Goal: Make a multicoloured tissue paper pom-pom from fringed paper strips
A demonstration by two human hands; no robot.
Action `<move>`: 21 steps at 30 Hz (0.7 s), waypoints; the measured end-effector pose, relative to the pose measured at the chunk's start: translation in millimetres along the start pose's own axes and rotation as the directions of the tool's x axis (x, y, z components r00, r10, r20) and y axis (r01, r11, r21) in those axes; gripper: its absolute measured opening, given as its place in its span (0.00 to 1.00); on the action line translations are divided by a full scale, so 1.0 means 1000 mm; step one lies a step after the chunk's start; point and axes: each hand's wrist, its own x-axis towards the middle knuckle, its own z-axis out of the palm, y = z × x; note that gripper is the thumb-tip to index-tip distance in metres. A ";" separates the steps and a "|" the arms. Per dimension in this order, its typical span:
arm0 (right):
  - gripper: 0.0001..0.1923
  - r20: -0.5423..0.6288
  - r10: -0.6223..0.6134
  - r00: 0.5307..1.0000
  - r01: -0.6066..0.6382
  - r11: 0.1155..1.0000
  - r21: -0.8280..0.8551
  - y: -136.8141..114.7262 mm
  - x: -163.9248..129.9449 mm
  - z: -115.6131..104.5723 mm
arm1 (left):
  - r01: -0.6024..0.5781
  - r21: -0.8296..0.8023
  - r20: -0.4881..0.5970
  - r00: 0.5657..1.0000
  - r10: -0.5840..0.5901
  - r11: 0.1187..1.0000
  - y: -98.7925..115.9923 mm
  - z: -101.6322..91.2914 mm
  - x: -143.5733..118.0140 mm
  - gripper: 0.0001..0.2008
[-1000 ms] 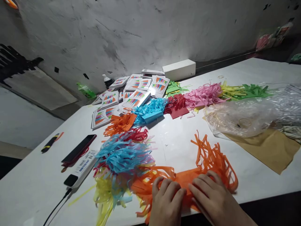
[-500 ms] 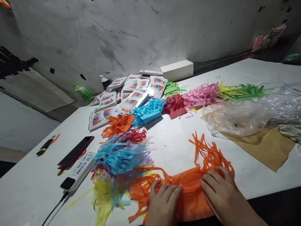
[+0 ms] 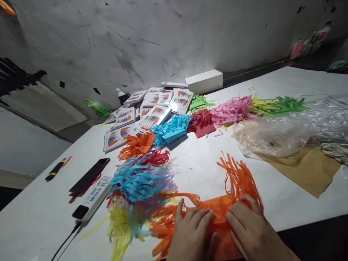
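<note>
An orange fringed tissue paper (image 3: 221,206) lies at the front edge of the table, its cut strips spreading to the left and up to the right. My left hand (image 3: 191,232) is on its left part, fingers bent over the plain middle band and thumb low beside it. Opposite, my right hand (image 3: 250,224) grips the right part with curled fingers; its thumb is hidden. The two hands are a short gap apart. Left of them is a heap of blue fringed tissue paper (image 3: 138,181), with yellow fringed paper (image 3: 118,221) below it.
Folded tassels in orange (image 3: 138,143), blue (image 3: 172,128), red (image 3: 203,125) and pink (image 3: 232,110) form a row behind. Further back are printed packs (image 3: 156,98) and a white box (image 3: 203,81). A power strip (image 3: 92,197) and phone (image 3: 89,175) lie left; plastic bags (image 3: 274,134) lie right.
My right hand has shifted slightly left, closer to my left hand. The orange strips on the right have moved left with it. The plain band between my hands looks narrower.
</note>
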 end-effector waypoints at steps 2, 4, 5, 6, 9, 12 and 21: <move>0.16 -0.023 -0.033 0.999 0.034 0.999 0.012 0.000 0.000 0.001 | -0.071 0.050 -0.017 0.997 0.072 0.996 0.002 0.001 0.007 0.13; 0.18 -0.019 -0.047 0.999 0.047 0.999 -0.010 0.002 -0.003 0.002 | -0.117 0.086 -0.031 0.992 0.120 0.989 0.003 0.002 0.011 0.20; 0.20 -0.021 -0.044 0.999 0.044 0.999 -0.017 0.004 -0.005 0.002 | -0.141 0.094 -0.035 0.989 0.144 0.986 0.002 0.003 0.011 0.21; 0.20 -0.023 -0.038 0.999 0.038 0.999 -0.015 0.006 -0.008 0.001 | -0.172 0.095 -0.034 0.984 0.176 0.981 0.001 0.004 0.010 0.22; 0.20 -0.061 0.010 0.998 -0.006 0.998 0.059 0.011 -0.017 -0.003 | -0.240 0.084 -0.009 0.970 0.242 0.967 -0.003 0.006 -0.001 0.22; 0.19 -0.051 0.118 0.992 -0.108 0.980 0.165 0.014 -0.021 -0.006 | -0.115 0.071 0.071 0.991 0.110 0.991 -0.005 0.010 -0.011 0.16; 0.14 -0.068 0.411 0.909 -0.406 0.910 0.081 0.014 0.001 0.009 | 0.219 0.296 0.116 0.958 -0.262 0.930 0.001 0.017 0.007 0.11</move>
